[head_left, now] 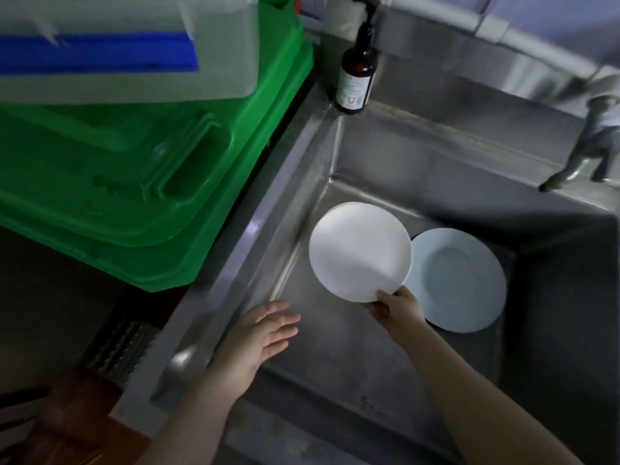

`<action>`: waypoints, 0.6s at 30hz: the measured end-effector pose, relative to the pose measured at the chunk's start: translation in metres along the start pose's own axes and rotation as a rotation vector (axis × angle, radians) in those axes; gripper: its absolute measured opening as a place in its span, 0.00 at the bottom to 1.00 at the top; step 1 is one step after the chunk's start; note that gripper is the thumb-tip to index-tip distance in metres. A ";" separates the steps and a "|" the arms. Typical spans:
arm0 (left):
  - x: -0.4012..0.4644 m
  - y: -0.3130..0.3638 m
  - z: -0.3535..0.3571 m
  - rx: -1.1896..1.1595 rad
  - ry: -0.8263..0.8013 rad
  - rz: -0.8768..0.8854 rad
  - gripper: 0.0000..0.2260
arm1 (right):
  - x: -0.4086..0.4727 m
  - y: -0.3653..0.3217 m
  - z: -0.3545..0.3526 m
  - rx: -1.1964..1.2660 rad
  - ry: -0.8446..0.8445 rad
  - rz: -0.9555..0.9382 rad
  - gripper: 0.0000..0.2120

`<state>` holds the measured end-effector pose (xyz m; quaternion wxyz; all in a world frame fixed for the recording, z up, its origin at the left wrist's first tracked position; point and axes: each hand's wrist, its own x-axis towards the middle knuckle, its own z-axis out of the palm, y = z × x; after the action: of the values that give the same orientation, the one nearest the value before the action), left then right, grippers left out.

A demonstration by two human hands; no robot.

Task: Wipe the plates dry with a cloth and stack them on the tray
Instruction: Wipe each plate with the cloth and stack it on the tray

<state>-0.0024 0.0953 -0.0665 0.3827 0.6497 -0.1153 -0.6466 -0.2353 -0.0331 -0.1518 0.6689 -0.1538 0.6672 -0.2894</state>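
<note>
1. Landmark is the sink (235, 263). Left of it, green bins (151, 182) with a clear tub (134, 62) stacked on top. No cloth and no tray in sight, so I can't say where this plate ends up.
2. My left hand (258, 333) hovers over the sink's left rim, fingers straight and spread, holding nothing. Can't tell if it touches the metal.
3. Brown pump bottle (356, 72) stands on the sink's back-left corner.
4. White plate (360, 251) is inside the sink, lifted off the bottom and tilted, its face toward me. My right hand (396, 308) pinches its near edge, thumb on the face, the other fingers curled behind.
5. Second plate (459, 280) lies flat on the sink bottom, just right of the held one and partly behind it.
6. Tap (590, 146) juts over the sink's right side.
7. Risks, my guess: the grip is on one edge only and the plate is likely wet, so it could slip and hit the plate below or the steel. Swinging it left too fast could clip the sink wall. The left hand should come under it for support.
</note>
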 end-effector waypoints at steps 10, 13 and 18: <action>-0.070 0.038 -0.009 0.224 -0.076 0.353 0.14 | -0.177 -0.005 -0.017 -0.085 -0.053 -0.570 0.12; -0.092 0.052 -0.008 0.221 -0.120 0.508 0.14 | -0.225 -0.002 -0.018 -0.111 0.005 -0.751 0.14; -0.118 0.073 0.001 0.222 -0.139 0.727 0.09 | -0.285 -0.002 -0.023 -0.199 0.153 -0.974 0.15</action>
<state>0.0054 0.1216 0.0696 0.5055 0.5587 -0.4330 -0.4947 -0.2417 0.1379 0.0768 0.3874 -0.4886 0.5894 -0.5136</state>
